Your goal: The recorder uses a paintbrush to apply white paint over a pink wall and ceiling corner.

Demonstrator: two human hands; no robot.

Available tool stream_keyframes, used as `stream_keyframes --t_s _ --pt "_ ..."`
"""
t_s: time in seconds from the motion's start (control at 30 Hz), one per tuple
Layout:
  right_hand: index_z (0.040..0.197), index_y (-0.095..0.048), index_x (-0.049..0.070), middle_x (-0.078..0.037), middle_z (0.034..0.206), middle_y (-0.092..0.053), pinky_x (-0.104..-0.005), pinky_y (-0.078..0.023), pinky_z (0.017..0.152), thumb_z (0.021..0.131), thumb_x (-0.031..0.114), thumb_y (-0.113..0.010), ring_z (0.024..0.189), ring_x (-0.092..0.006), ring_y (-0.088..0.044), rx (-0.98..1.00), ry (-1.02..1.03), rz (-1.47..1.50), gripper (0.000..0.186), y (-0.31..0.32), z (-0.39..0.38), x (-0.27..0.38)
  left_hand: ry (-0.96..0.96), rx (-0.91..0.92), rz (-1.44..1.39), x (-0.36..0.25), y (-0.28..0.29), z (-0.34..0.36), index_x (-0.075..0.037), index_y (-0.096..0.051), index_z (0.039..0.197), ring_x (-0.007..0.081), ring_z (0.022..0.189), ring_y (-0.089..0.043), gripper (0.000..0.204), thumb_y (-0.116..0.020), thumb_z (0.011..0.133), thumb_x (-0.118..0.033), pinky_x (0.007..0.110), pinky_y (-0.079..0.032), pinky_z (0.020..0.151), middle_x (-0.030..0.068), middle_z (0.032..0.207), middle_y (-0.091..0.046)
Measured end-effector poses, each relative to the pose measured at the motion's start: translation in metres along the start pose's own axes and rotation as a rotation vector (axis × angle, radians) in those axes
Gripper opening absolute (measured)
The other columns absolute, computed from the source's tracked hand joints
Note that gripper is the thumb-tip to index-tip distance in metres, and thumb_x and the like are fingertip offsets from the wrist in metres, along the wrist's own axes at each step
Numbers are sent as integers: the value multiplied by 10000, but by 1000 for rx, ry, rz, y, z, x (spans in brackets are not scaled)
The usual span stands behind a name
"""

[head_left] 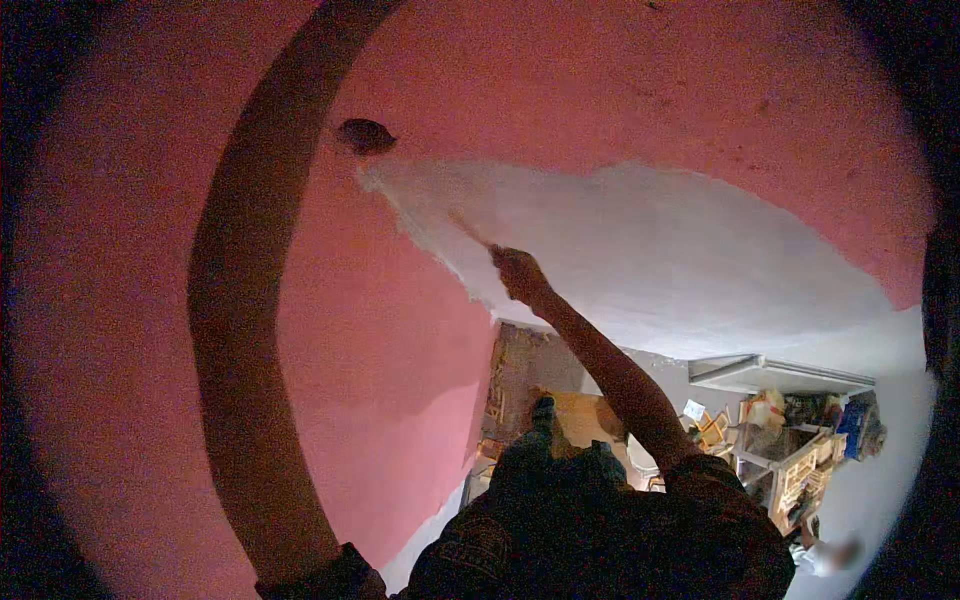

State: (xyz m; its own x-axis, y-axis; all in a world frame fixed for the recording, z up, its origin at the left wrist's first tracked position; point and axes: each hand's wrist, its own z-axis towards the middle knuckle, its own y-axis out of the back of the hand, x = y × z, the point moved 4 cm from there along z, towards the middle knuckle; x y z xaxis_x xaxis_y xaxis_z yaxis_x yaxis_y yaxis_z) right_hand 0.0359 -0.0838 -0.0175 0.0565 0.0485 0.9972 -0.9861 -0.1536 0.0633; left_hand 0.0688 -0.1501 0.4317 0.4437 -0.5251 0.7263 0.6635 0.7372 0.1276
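Far left of the raised hand, a long dark arm (235, 330) sweeps up along the pink wall (130, 300) and runs out of the top edge, so the left hand is cut off and its state cannot be told. Just left of the hand and higher sits 1 small dark round fitting (365, 136) on the wall. The right hand (518, 273) is closed around something thin whose tip touches the ragged edge of the white painted patch (650, 250); the tool itself is too blurred to name. Below the hand, a foot (542, 408) stands on a brownish surface. Lower right of the hand, wooden shelving (790, 470) holds a blue package (855, 425), a tan bag (765, 408) and a small white label card (694, 409), all too small to read.
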Motion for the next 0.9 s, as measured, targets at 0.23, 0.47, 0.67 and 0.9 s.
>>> stream_keyframes --t_s 0.23,0.47,0.67,0.9 --pt "759 -496 75 7 509 -360 -280 -327 392 858 462 -438 428 -114 -352 244 -333 227 404 -113 84 92 23 31 -44 14 1 -8 -155 -535 1006 307 1074 -369 261 -594 752 -169 494 -256 868 138 1188 -397" --pt "841 -530 34 -14 548 -409 -286 -351 423 853 416 -473 462 -134 -384 -1 -87 264 386 -82 106 70 17 42 50 10 -3 -15 -145 -496 1059 312 1040 -378 341 -602 736 -170 486 -267 860 139 1177 -394" --pt "725 -488 127 25 529 -353 -239 -302 406 835 405 -516 453 -75 -350 -124 -310 625 300 -19 21 81 31 72 111 17 5 -22 -121 -477 1089 302 1046 -370 392 -608 728 -202 473 -267 852 136 1168 -393" --pt "698 -464 136 47 561 -335 -240 -276 391 840 409 -511 470 -64 -311 71 -351 475 312 -50 33 103 43 101 101 9 -2 -11 -108 -467 1093 320 1055 -359 392 -597 733 -197 486 -252 856 146 1166 -388"
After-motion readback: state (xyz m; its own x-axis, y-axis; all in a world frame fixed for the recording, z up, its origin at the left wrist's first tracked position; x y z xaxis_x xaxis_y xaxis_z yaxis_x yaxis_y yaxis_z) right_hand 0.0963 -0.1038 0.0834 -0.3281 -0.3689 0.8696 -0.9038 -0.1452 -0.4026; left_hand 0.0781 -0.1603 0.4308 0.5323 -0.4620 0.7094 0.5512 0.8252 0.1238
